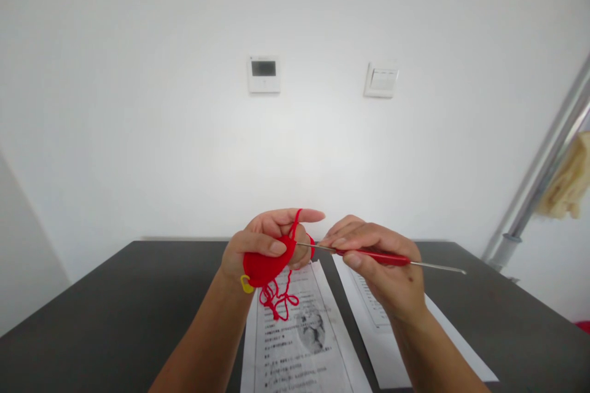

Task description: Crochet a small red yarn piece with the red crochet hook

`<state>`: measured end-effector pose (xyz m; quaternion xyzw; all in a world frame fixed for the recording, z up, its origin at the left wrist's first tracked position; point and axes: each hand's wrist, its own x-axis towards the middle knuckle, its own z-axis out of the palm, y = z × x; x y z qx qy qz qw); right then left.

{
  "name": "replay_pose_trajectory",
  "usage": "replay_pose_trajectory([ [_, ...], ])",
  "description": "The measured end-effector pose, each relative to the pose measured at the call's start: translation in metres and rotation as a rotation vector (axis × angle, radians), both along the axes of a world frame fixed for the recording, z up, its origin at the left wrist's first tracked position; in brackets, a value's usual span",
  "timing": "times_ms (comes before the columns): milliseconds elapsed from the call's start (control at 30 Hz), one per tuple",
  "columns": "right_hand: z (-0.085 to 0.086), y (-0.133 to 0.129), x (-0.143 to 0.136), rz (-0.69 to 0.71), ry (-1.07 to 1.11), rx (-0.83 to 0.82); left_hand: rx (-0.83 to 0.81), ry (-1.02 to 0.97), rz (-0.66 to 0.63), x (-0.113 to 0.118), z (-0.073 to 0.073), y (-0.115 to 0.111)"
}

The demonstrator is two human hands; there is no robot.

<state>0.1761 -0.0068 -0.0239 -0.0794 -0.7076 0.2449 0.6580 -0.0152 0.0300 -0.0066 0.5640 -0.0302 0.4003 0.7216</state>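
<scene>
My left hand point(262, 236) pinches a small red crochet piece point(266, 265) under the thumb, its index finger stretched out with red yarn point(296, 221) looped over it. A yellow stitch marker point(247, 284) hangs at the piece's lower left edge. Below it dangle tangled strands of the same yarn. In my right hand point(385, 258) is a crochet hook point(378, 256) with a red handle and metal ends, held between thumb and fingers. One metal end reaches left to the upper right edge of the crochet piece; the other points right. The hook's tip at the stitches is too small to make out.
Two printed sheets lie on the dark table point(138, 319) beneath my hands: a left sheet point(299, 368) with a picture and a right sheet point(442, 338). Behind stands a white wall with a thermostat panel point(264, 75) and a switch point(381, 80). A metal pole point(534, 196) leans at right.
</scene>
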Motion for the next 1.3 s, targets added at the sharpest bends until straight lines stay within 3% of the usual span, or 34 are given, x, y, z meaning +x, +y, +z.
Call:
replay_pose_trajectory([
  [167,-0.003,0.000,0.000,-0.061,-0.041,0.137,0.018,0.012,-0.023,0.000,0.000,0.001],
  [300,-0.002,0.000,0.001,-0.051,-0.051,0.155,0.036,-0.003,-0.032,0.000,0.000,0.000],
  [533,0.000,0.002,0.003,0.049,0.004,0.022,0.004,0.036,-0.036,-0.001,-0.002,0.001],
  [867,0.007,0.001,-0.005,0.185,0.125,-0.245,0.021,0.236,0.190,-0.012,-0.009,0.005],
  [967,0.000,0.002,-0.011,0.093,0.183,-0.181,0.045,0.272,0.289,-0.013,-0.004,0.001],
  [1133,-0.010,0.005,-0.007,-0.270,0.035,0.141,-0.003,0.329,0.377,-0.009,0.001,-0.004],
  [1300,-0.001,0.005,0.000,-0.335,-0.209,0.229,0.020,0.328,0.378,-0.005,0.002,-0.008],
])
